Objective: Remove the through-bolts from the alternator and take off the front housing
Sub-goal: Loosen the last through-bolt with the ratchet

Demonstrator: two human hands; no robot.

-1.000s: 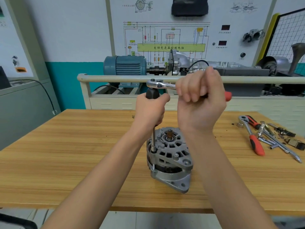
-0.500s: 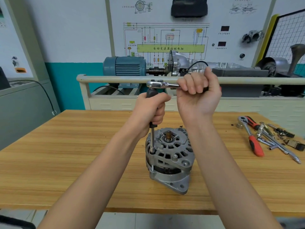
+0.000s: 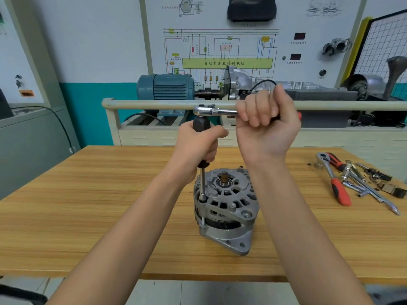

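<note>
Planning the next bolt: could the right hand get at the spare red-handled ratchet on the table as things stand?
Probably yes, once freed. The right hand grips the ratchet now; the spare ratchet lies on bare table to its right, with nothing between them.

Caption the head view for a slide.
Left hand steadies the extension driver on the alternator while right hand grips the ratchet.

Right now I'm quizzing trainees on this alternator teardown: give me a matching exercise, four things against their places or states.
Things:
1. left hand
2. right hand
3. alternator
4. spare red-handled ratchet

Places or states:
A. lies unused at the table's right
B. grips the ratchet handle
C. stands on the wooden table
D. grips the black extension handle

Pairs: 1-D, 2-B, 3-C, 4-A
</note>
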